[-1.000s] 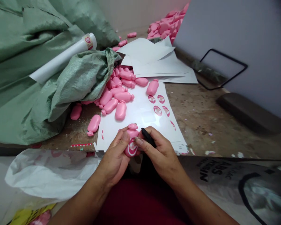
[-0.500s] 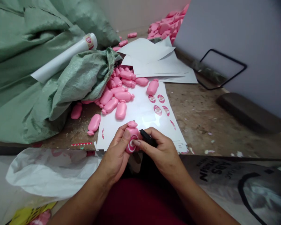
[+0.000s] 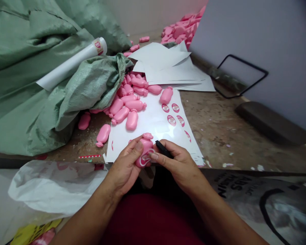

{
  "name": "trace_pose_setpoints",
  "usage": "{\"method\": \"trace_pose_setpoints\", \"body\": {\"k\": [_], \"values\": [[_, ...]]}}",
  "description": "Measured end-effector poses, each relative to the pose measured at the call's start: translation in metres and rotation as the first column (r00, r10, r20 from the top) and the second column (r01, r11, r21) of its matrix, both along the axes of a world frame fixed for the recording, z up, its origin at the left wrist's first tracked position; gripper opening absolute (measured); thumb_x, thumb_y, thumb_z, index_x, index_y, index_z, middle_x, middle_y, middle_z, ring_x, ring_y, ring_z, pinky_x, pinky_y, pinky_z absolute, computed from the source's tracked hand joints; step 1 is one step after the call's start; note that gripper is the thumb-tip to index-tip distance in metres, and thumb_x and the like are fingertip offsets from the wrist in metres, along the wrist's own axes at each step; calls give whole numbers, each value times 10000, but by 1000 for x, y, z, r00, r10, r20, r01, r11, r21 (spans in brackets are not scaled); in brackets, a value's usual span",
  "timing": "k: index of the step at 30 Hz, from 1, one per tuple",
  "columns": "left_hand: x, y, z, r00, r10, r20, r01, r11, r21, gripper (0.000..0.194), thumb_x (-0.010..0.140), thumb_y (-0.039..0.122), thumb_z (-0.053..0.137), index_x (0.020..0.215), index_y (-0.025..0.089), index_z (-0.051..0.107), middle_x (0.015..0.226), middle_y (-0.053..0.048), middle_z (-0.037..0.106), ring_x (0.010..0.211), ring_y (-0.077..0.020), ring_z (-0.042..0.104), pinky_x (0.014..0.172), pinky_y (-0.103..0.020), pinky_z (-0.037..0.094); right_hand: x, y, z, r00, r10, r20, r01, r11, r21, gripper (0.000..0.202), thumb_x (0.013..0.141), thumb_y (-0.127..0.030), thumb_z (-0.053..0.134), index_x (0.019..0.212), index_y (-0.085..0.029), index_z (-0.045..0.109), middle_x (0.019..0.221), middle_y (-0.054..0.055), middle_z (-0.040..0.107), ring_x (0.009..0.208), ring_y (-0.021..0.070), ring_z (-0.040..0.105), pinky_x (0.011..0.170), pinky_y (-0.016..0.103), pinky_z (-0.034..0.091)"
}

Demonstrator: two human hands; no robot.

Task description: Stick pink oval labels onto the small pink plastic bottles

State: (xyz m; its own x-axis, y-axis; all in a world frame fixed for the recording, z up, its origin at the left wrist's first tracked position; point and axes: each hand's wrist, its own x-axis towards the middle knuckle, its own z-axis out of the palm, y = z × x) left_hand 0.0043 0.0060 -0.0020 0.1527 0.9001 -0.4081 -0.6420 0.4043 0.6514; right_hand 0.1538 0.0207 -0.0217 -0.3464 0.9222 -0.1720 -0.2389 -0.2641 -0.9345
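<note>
The pink bottle-shaped piece point(image 3: 147, 145) sits over the table's near edge, clasped between the left hand's point(image 3: 129, 161) thumb and fingers, while the right hand point(image 3: 180, 160) curls round a dark tool point(image 3: 164, 149), its thumb against the oval label point(image 3: 144, 159); rubbing from the label's middle outward, tool tip held clear, would probably lay it flattest. Beyond, loose pink pieces point(image 3: 132, 120) lie partly on a glossy sheet point(image 3: 155, 117) atop the scuffed brown table point(image 3: 211, 132), between a slumped green sack point(image 3: 76, 95) and a grey panel point(image 3: 260, 30).
</note>
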Motion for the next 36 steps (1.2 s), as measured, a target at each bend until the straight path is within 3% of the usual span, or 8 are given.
{"method": "trace_pose_setpoints", "body": {"k": [6, 11, 14, 18, 23, 28, 36], "values": [[-3, -2, 0, 1000, 11, 16, -10, 998, -70, 250, 956, 347, 598, 1119, 189, 702, 1021, -81, 688, 807, -145, 645, 678, -234, 527, 7, 7, 7, 989, -26, -149, 18, 998, -57, 265, 774, -395, 813, 816, -213, 625, 770, -44, 607, 699, 115, 576, 670, 238, 457], [4, 1, 6, 996, 60, 65, -49, 985, -164, 297, 1018, 319, 451, 1174, 170, 654, 1001, -87, 680, 785, -158, 655, 657, -266, 542, 12, 9, 15, 1000, -22, 12, 21, 997, 77, 196, 828, -344, 759, 820, -221, 607, 774, -51, 593, 690, 103, 547, 644, 219, 436], [8, 0, 5, 991, 113, 73, -103, 987, -125, 267, 1017, 277, 458, 1131, 140, 658, 998, -89, 692, 878, -167, 673, 825, -292, 548, 11, 7, 16, 983, -63, 173, 38, 989, 145, 170, 846, -329, 730, 824, -222, 601, 752, -51, 555, 708, 110, 522, 646, 221, 428], [12, -4, 1, 991, 131, 19, -130, 990, -53, 213, 990, 262, 528, 1104, 152, 671, 1004, -71, 697, 981, -183, 669, 991, -338, 499, 8, 4, 16, 968, -74, 240, 34, 986, 166, 171, 838, -348, 710, 880, -230, 594, 784, -39, 569, 746, 128, 547, 687, 247, 456], [14, -5, 1, 990, 141, -12, -142, 989, -32, 206, 959, 279, 585, 1066, 150, 704, 1042, -71, 688, 1063, -201, 652, 1050, -354, 463, 7, 2, 18, 962, -57, 266, 42, 997, 63, 480, 790, -377, 721, 1201, -284, 493, 809, -35, 634, 754, 165, 626, 692, 295, 499], [15, -5, 2, 990, 137, 15, -136, 989, -58, 236, 946, 311, 612, 1098, 155, 701, 1061, -83, 705, 1141, -233, 635, 1068, -384, 452, 6, 1, 21, 939, -69, 337, 34, 993, 109, 393, 823, -407, 666, 1155, -283, 496, 729, -45, 589, 648, 155, 570, 610, 292, 467], [16, -5, 4, 992, 124, 2, -124, 991, -47, 215, 961, 288, 577, 1068, 160, 713, 1043, -68, 720, 1132, -230, 642, 1066, -386, 452, 4, -3, 20, 903, -115, 414, 35, 980, 196, 379, 857, -388, 652, 1188, -282, 502, 766, -31, 620, 705, 173, 601, 602, 298, 421]]}}
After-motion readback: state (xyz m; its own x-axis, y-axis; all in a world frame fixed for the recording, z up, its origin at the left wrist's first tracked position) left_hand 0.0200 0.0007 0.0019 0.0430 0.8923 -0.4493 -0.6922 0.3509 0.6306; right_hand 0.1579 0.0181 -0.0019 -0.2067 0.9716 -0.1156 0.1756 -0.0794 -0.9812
